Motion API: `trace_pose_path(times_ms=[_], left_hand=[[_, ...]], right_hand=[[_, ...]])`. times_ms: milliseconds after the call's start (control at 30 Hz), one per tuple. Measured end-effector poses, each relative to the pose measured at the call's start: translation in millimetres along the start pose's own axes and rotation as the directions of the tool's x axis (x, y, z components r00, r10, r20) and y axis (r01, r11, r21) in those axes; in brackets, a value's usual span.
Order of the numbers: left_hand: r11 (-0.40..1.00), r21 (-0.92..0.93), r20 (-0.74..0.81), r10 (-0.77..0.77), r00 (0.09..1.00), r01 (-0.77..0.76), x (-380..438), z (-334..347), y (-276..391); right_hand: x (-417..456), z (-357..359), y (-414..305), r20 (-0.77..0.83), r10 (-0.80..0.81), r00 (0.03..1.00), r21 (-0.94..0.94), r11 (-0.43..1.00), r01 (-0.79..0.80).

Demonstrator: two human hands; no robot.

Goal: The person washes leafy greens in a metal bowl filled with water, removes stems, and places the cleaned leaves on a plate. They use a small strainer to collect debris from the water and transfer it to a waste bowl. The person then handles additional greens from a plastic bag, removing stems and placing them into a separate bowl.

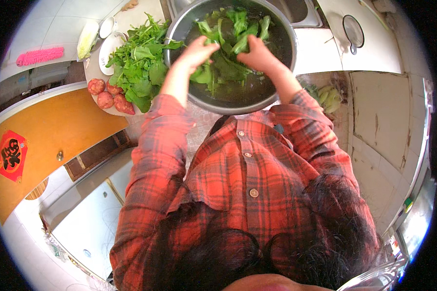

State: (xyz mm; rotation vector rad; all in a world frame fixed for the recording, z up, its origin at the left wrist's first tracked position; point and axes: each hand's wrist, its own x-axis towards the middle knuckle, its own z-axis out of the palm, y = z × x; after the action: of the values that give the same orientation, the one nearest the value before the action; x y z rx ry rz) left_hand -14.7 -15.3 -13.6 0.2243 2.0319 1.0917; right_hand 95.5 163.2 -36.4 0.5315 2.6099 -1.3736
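A large round metal basin (293, 51) of water stands before me, with loose leafy greens (233, 67) floating and sunk in it. Over its left half my left hand (200, 52) pinches some of the greens between thumb and fingers. My right hand (256, 56) grips a leafy bunch on the other side, its fingertips partly hidden by leaves. Both hands are above the water, a short way apart. Just left of the basin, a heap of green leafy vegetables (142, 62) lies on the counter, some leaves touching the rim.
Several red-skinned potatoes (105, 99) sit beside the heap. Behind them are a white plate (105, 54), a white bowl (108, 27), a cabbage (87, 40) and a pink brush-like thing (40, 56). A handled strainer (353, 32) lies on the right counter. A sink (302, 14) is behind the basin.
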Motion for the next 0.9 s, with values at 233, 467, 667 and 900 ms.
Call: trace_pose_path(times_ms=[233,467,667,900], left_hand=[[0.945,0.324,-0.186,0.006,0.983,0.055,34.2,82.4,-31.4],[0.863,-0.503,0.012,0.048,0.999,-0.036,-12.8,37.8,17.8],[0.822,-0.487,0.161,0.416,0.895,-0.295,-54.3,8.1,35.5],[0.830,-0.530,0.149,0.290,0.945,-0.172,-60.4,-7.3,25.4]], right_hand=[[13.2,44.3,12.2,0.017,0.132,0.991,-0.318,0.940,-0.120],[-5.8,18.0,-18.5,-0.195,-0.049,0.980,0.328,0.938,0.112],[-46.0,16.5,-84.5,-0.417,-0.169,0.893,0.212,0.938,0.276],[-52.5,11.1,-100.1,-0.203,-0.294,0.934,0.311,0.885,0.346]])
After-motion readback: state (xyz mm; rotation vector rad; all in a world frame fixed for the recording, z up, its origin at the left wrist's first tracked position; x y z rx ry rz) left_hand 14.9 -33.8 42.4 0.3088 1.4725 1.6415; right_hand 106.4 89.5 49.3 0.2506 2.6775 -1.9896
